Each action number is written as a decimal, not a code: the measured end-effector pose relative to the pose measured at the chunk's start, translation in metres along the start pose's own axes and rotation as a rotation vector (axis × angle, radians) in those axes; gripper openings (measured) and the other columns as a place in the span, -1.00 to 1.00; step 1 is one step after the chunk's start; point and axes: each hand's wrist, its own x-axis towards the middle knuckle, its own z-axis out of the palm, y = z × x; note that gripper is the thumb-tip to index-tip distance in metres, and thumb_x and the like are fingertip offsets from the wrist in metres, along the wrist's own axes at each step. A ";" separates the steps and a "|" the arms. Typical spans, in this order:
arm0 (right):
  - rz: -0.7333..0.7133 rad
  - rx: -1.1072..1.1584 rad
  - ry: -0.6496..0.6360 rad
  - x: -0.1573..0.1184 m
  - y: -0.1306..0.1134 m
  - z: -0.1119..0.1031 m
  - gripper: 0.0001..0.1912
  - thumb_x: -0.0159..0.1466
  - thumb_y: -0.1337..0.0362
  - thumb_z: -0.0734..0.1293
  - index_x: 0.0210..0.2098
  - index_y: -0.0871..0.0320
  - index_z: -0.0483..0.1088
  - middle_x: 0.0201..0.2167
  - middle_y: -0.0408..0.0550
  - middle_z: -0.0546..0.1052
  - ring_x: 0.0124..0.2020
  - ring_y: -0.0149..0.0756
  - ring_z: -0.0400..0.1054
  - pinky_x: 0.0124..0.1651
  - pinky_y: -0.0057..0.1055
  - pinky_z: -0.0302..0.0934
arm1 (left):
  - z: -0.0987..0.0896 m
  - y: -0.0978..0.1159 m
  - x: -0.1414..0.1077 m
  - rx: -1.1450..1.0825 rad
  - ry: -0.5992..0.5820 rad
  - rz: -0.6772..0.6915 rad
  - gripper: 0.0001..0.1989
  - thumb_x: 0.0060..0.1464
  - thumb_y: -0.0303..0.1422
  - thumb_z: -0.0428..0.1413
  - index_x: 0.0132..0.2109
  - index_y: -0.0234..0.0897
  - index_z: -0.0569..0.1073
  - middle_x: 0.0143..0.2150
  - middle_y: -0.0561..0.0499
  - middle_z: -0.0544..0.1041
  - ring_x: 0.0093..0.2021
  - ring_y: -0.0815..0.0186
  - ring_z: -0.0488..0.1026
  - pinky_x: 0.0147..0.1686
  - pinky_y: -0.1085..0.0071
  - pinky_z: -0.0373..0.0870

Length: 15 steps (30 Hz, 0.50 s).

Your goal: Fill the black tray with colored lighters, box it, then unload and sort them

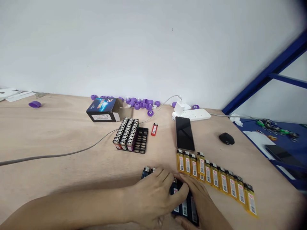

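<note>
Dark blue lighters (184, 207) lie side by side in a row on the table, partly covered by both hands. My left hand (155, 196) reaches over the row from the left, its fingers bent down onto the lighters and its thumb across them. At the row's right end, my right hand (201, 198) closes round the lighters, fingers at their tops and thumb at their lower ends. To the right runs a slanting row of yellow lighters (216, 177). Farther back, a black tray (141, 145) holds several upright lighters (127, 132), with a red lighter (154, 129) beside it.
An opened dark blue box (102, 110) lies behind the tray, near scattered purple caps (144, 104). A phone (184, 133), a white power strip (198, 114) and a black mouse (226, 138) are at right. A grey cable (59, 156) crosses the left side.
</note>
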 end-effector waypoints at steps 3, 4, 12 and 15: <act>0.044 0.008 -0.040 -0.001 -0.001 0.000 -0.01 0.06 0.15 0.45 0.37 0.10 -0.05 0.19 0.14 0.44 0.18 0.12 0.37 0.12 -0.05 0.39 | 0.003 0.005 0.002 -0.070 -0.015 -0.045 -0.06 0.02 -0.24 0.14 0.39 -0.60 -0.11 0.16 -0.46 0.35 0.07 -0.13 0.36 0.09 0.08 0.30; 0.051 0.010 -0.048 -0.001 -0.001 -0.001 -0.02 0.07 0.15 0.45 0.37 0.09 -0.05 0.20 0.14 0.44 0.18 0.11 0.37 0.13 -0.05 0.39 | 0.005 0.006 0.002 -0.094 -0.010 -0.057 -0.09 0.06 -0.24 0.12 0.39 -0.59 -0.11 0.18 -0.45 0.34 0.11 -0.13 0.35 0.12 0.08 0.29; 0.006 -0.033 0.011 -0.005 0.002 0.001 0.08 0.06 0.12 0.46 0.43 0.12 -0.13 0.19 0.15 0.45 0.15 0.14 0.40 0.10 -0.08 0.40 | 0.019 0.007 -0.001 -0.238 0.140 -0.113 -0.23 0.18 -0.20 0.03 0.37 -0.55 -0.04 0.28 -0.44 0.27 0.30 -0.11 0.20 0.34 0.02 0.01; 0.058 0.034 -0.001 -0.007 0.002 0.002 0.08 0.06 0.16 0.46 0.43 0.06 -0.13 0.19 0.09 0.46 0.15 0.13 0.40 0.11 -0.09 0.39 | 0.009 0.004 0.000 -0.216 0.101 -0.107 -0.20 0.08 -0.28 0.06 0.36 -0.59 -0.03 0.22 -0.46 0.32 0.23 -0.16 0.26 0.26 -0.06 0.12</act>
